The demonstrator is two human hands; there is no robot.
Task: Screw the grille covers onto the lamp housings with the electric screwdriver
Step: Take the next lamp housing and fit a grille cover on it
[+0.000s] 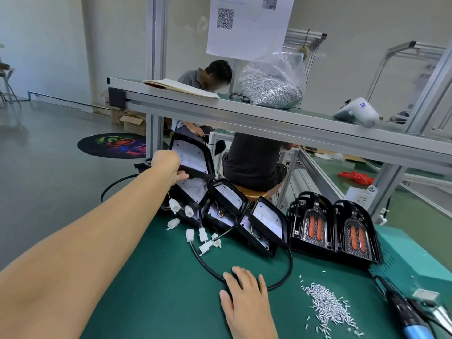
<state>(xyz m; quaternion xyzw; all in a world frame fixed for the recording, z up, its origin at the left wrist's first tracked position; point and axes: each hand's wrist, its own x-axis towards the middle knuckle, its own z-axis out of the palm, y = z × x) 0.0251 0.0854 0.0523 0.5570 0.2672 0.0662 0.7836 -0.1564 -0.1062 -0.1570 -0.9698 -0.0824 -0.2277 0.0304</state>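
Note:
My left hand [168, 168] reaches far out and grips the lower edge of a black lamp housing [190, 155] at the top of a leaning row of housings [264, 221] with white inner faces. My right hand [244, 297] lies flat on the green table, fingers apart, over a black cable [289, 265]. Two black grille covers with orange lenses [310, 226] [357, 234] stand at the right. A heap of small silver screws [327, 304] lies on the mat. The blue-handled electric screwdriver [408, 319] rests at the lower right.
White wire connectors [195, 231] trail from the housings. A teal box [413, 255] stands at the right. An aluminium shelf [269, 118] above carries a bag of screws [271, 86], a notebook [181, 88] and a white device [357, 111]. Two people sit beyond the bench.

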